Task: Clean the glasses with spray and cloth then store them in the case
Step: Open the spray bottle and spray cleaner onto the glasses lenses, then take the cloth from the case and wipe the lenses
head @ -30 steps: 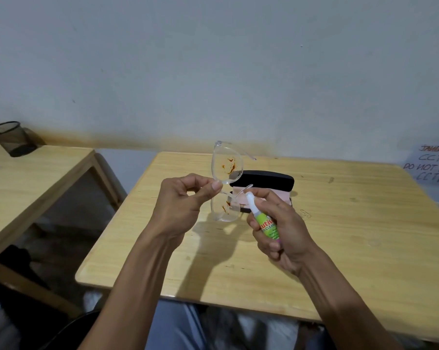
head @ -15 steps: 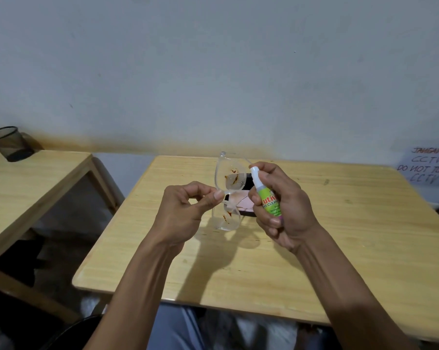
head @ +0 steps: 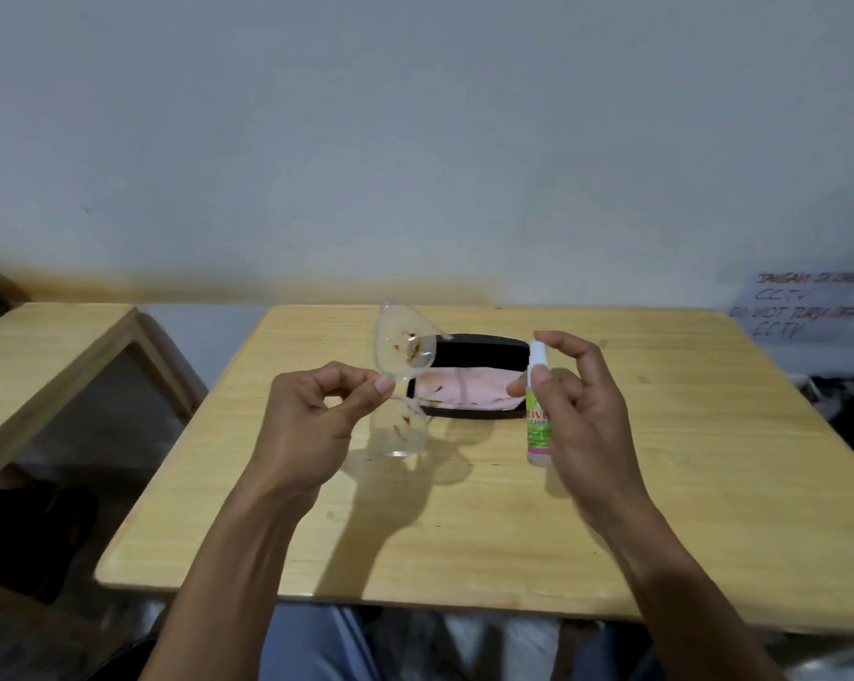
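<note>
My left hand (head: 312, 425) pinches clear-framed glasses (head: 405, 349) at the bridge and holds them on edge above the table, one lens over the other. Both lenses carry brown smears. My right hand (head: 577, 410) has its thumb and a finger on a small green-labelled spray bottle (head: 537, 420) with a white nozzle. The bottle is upright, with its base at or just above the tabletop, to the right of the glasses. Behind them a black glasses case (head: 484, 349) lies open with a pink cloth (head: 464, 398) in it.
The wooden table (head: 685, 508) runs to a grey wall at the back. A second wooden table (head: 46, 346) stands to the left across a gap. A handwritten paper sign (head: 803, 307) hangs at the right. My legs show below the front edge.
My right hand has carried the spray bottle away from the lenses, right and down, to stand upright by the case. Its fingers have loosened. The left hand keeps the glasses where they were.
</note>
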The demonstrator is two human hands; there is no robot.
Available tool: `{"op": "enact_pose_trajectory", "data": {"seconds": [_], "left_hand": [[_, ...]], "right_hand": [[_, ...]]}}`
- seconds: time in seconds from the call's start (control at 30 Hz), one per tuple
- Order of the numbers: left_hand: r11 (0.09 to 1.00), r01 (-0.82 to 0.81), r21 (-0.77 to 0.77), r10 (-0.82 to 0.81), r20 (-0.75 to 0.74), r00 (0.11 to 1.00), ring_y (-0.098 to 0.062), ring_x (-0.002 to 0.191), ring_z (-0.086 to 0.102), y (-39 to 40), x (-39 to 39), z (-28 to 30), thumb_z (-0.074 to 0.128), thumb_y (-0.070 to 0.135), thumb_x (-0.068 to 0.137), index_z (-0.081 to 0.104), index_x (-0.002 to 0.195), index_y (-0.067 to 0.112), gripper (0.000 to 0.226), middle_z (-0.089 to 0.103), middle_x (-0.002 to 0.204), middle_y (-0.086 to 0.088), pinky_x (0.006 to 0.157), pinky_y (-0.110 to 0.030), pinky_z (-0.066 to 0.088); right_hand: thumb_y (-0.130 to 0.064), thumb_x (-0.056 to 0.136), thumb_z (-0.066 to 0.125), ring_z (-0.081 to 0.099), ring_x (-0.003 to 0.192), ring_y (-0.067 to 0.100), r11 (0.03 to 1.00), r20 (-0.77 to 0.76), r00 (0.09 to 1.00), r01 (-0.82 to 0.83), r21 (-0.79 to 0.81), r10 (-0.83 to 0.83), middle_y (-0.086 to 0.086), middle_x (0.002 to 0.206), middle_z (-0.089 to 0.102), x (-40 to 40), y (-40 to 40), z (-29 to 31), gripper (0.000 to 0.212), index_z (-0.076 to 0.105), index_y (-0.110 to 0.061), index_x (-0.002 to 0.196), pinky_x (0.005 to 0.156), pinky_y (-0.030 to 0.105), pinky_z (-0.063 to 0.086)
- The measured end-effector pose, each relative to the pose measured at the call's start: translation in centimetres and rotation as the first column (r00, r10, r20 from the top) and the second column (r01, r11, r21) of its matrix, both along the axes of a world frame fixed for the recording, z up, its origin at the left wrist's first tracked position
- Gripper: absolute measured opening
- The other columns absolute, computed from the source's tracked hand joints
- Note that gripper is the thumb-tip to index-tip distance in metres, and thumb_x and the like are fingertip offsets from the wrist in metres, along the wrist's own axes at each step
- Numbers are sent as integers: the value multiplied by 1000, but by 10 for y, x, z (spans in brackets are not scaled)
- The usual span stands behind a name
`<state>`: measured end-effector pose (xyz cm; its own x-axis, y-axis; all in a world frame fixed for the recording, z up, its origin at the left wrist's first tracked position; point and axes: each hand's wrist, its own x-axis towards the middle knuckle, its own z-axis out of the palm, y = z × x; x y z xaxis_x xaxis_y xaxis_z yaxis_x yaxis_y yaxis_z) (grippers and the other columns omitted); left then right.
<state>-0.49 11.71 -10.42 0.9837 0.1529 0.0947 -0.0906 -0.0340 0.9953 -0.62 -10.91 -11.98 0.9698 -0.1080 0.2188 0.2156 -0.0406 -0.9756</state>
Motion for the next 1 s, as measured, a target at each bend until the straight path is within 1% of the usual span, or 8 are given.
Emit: {"op": "enact_pose_trajectory", "data": {"seconds": [0.1,0.23,0.33,0.47,0.63,0.77,0.87,1.0], "left_hand": [[999,-43,19,43,4,999,-11,79,65,-4,-4,-1,78,30,66,74,73,8,23,74,80,-9,81,-25,50],[995,-88,37,88,-5,996,0,70,66,-15,-10,-3,77,23,73,74,77,6,18,74,78,-7,76,-22,48],[992,-113,50,113,-14,993,0,68,65,-20,-12,-7,77,19,77,74,78,6,13,74,73,-2,76,-24,48],[989,-137,51,138,-17,990,4,66,65,-26,-16,-7,77,16,78,74,75,7,10,73,72,-3,74,-22,46],[985,-163,58,164,-12,986,-1,70,65,-26,-21,0,77,17,78,74,78,7,10,74,84,-14,79,-23,47],[983,-178,44,178,-8,984,-17,84,66,-22,-27,6,78,24,74,75,79,7,17,75,91,-20,95,-36,48],[983,-181,36,182,-7,983,-20,87,67,-18,-31,10,78,26,72,76,81,7,21,76,93,-20,99,-39,47],[980,-198,22,198,-15,980,-17,85,67,-16,-35,13,77,26,71,76,81,7,22,76,91,-17,97,-36,48]], "right_hand": [[-22,97,64,67,79,13,984,86,984,165,-72,-158,2,85,74,-1,-23,-19,23,59,-36,115,60,24,53],[-17,90,74,68,81,0,898,160,902,422,-128,-401,-12,92,70,14,-62,-34,25,65,-28,110,67,13,52],[-12,86,77,70,84,9,833,199,845,528,-166,-496,-9,91,71,28,-86,-33,27,68,-22,109,65,5,50],[-5,85,76,67,84,20,804,213,826,560,-199,-522,14,94,70,40,-101,-36,25,68,-9,109,52,-2,44],[-4,85,77,67,83,18,805,204,833,551,-221,-514,14,92,70,45,-106,-47,24,68,-10,107,52,-1,44],[-5,85,77,69,87,19,812,194,836,547,-204,-514,12,93,71,45,-108,-51,25,68,-12,108,53,0,46],[-7,86,77,71,94,22,808,194,837,546,-223,-512,10,95,71,45,-109,-53,27,67,-14,110,54,0,46],[-11,84,79,64,101,24,748,278,820,571,-340,-500,9,112,67,40,-105,-49,34,64,-13,115,62,0,44]]}}
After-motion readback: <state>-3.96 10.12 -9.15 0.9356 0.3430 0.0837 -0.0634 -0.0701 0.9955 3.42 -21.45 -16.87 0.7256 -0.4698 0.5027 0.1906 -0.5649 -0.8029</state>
